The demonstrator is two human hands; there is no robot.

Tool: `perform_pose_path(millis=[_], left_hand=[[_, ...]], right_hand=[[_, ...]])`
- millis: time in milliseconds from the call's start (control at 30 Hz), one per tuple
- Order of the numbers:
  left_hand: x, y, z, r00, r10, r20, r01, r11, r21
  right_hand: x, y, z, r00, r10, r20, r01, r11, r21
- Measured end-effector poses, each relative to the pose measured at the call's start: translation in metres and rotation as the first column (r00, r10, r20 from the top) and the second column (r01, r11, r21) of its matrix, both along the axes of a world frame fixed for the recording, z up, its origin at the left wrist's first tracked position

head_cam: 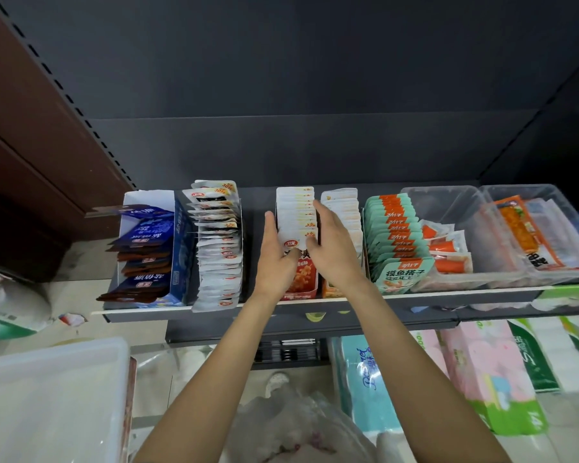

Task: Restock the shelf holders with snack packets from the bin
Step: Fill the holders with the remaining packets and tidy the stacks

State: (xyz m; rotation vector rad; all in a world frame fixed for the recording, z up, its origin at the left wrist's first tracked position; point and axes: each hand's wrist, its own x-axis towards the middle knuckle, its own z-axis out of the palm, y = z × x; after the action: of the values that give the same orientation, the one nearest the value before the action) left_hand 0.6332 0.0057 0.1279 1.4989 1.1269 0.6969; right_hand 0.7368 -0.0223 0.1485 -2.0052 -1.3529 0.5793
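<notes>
1. white snack packets (296,212) are standing in a red holder (299,289) at the shelf's (214,304) front edge, mid-length.
2. left hand (276,259) and right hand (331,248), fingers straight, are pressing the row's two sides.
3. teal packets (395,235) are sitting just right.

Dark grey metal shelving back panel (314,78); brown wall (24,105) to its left, pale tiled floor (91,255) below that wall.

White packets (296,212) upright in holder (299,290)
</notes>
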Motion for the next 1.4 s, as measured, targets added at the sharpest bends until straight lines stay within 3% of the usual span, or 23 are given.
perform_pose_path(millis=[100,167,267,367,567,733,867,1067,1167,1300,1400], left_hand=[[-0.020,-0.016,0.030,0.985,0.006,-0.175,0.039,0.967,0.252],[-0.044,-0.027,0.044,0.972,0.050,-0.230,0.058,0.895,0.443],[-0.091,-0.028,0.053,0.934,0.245,-0.261,-0.009,0.744,0.668],[-0.133,-0.006,0.050,0.861,0.382,-0.335,0.014,0.642,0.766],[-0.168,0.056,0.041,0.701,0.408,-0.584,0.355,0.511,0.783],[-0.162,0.085,0.041,0.683,0.315,-0.659,0.505,0.448,0.738],[-0.154,0.093,0.030,0.664,0.230,-0.711,0.609,0.386,0.693],[-0.147,0.100,0.019,0.657,0.263,-0.706,0.650,0.276,0.708],[-0.147,0.104,0.015,0.669,0.280,-0.688,0.648,0.234,0.725],[-0.142,0.120,0.021,0.731,0.251,-0.635,0.618,0.151,0.771],[-0.141,0.126,0.022,0.739,0.240,-0.630,0.616,0.141,0.775]], right_hand=[[0.003,-0.012,0.011,0.998,-0.004,0.068,-0.009,0.983,0.184],[-0.002,-0.017,0.017,0.995,0.053,0.081,-0.074,0.953,0.293],[-0.018,-0.011,0.016,0.976,0.176,0.128,-0.209,0.922,0.325],[-0.040,0.010,0.011,0.953,0.241,0.186,-0.286,0.917,0.277],[-0.073,0.075,0.020,0.875,0.438,0.207,-0.463,0.881,0.098],[-0.069,0.108,0.024,0.867,0.339,0.366,-0.399,0.911,0.102],[-0.070,0.116,0.024,0.860,0.330,0.390,-0.389,0.918,0.080],[-0.068,0.121,0.020,0.806,0.348,0.479,-0.432,0.899,0.074],[-0.064,0.117,0.020,0.818,0.428,0.385,-0.476,0.879,0.035],[-0.055,0.104,0.024,0.814,0.560,0.154,-0.545,0.828,-0.131],[-0.054,0.096,0.023,0.749,0.628,0.211,-0.597,0.778,-0.197]])
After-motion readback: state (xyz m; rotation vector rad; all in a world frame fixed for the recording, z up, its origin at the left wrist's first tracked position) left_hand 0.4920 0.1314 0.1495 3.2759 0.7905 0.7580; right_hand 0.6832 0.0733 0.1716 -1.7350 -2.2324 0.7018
